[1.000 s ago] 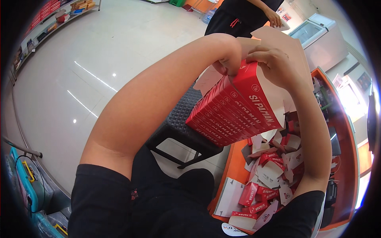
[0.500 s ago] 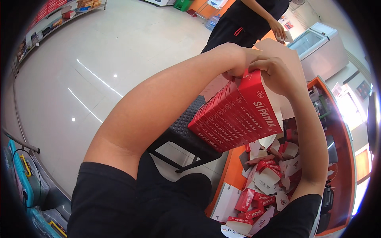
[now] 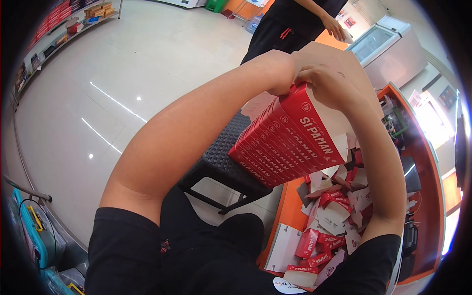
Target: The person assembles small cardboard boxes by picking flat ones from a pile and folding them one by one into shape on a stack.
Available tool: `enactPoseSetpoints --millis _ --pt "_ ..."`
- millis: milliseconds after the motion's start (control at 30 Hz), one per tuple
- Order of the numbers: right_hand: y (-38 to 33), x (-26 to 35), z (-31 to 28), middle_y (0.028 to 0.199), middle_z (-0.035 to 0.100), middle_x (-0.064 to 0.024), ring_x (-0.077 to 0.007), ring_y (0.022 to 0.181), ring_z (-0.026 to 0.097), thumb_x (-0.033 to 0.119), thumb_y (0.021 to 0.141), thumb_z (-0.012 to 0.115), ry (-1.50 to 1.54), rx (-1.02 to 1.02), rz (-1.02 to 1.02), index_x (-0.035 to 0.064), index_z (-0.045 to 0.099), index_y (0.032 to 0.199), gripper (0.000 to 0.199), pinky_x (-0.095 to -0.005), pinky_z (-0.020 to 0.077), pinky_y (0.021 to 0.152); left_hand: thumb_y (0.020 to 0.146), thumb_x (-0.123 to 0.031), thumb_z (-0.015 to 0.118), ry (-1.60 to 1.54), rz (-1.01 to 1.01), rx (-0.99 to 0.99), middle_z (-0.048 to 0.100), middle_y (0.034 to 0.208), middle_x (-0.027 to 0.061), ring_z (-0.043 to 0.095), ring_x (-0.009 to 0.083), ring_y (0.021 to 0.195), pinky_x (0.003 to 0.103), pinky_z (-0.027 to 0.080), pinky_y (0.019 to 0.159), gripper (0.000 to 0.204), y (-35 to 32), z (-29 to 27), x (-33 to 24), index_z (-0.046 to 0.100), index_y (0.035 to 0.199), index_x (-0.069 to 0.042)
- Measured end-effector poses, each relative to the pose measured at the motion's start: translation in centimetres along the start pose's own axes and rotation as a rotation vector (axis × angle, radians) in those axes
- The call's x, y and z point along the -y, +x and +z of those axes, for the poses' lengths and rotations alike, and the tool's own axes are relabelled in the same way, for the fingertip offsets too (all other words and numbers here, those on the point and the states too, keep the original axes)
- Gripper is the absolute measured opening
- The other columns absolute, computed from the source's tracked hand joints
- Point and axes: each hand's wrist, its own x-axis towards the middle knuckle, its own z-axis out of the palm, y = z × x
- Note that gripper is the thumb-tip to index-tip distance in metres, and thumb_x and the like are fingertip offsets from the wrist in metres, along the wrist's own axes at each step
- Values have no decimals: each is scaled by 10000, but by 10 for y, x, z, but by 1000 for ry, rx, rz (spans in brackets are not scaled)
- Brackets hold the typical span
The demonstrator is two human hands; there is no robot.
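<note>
A tall stack of nested red cardboard food boxes [image 3: 275, 142] with white lettering leans at a tilt over a black woven stool [image 3: 228, 137]. At its upper end my right hand [image 3: 322, 83] has its fingers bent and closed on the top edge of the topmost box [image 3: 314, 123]. My left hand [image 3: 281, 78] is bent down at the wrist against the far top corner of that box, close to the right hand; its fingers are mostly hidden. Pale, unprinted cardboard flaps [image 3: 344, 69] stand out behind my right hand.
Below on the right, many loose red and white folded boxes [image 3: 334, 216] lie heaped beside an orange counter [image 3: 290, 206]. Another person [image 3: 290, 29] in black stands ahead, holding something pale. A glass-topped freezer [image 3: 388, 46] is at far right, shelves [image 3: 69, 29] at far left.
Both hands stay at the top of the stack and have shifted slightly left in view with it. The top box's printed side shows a little more. The co-worker's hand has moved slightly.
</note>
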Motion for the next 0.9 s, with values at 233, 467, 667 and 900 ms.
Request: enactPoseSetpoints --millis 233,467,667,900 --pt "-5 -3 15 1038 700 -133 -314 989 642 -4 840 620 -8 -156 -116 84 716 1080 273 -395 496 869 800 -239 671 29 15 -41 706 772 161 684 303 725 384 553 709 198 5 5 -1 785 809 -78" --pt "-95 4 -4 1019 710 -81 -196 898 676 59 910 623 520 -562 227 52 692 1109 211 -327 528 781 862 -224 627 -268 7 -55 713 766 152 687 252 684 366 555 703 239 -17 -7 3 772 869 -35" --pt "-164 47 105 973 669 -46 -97 822 606 176 1031 517 958 -1418 634 7 637 1119 225 -250 504 770 1057 -349 401 -1037 -253 -284 646 1206 151 633 235 1069 348 500 929 450 -36 54 -4 582 1290 -9" --pt "-175 130 321 1167 541 -78 -159 991 565 219 1026 476 1197 -1467 1257 23 501 1246 296 -296 477 839 1074 -389 283 -993 -431 -428 537 1374 140 513 250 1248 374 377 1060 531 -114 227 37 468 1383 2"
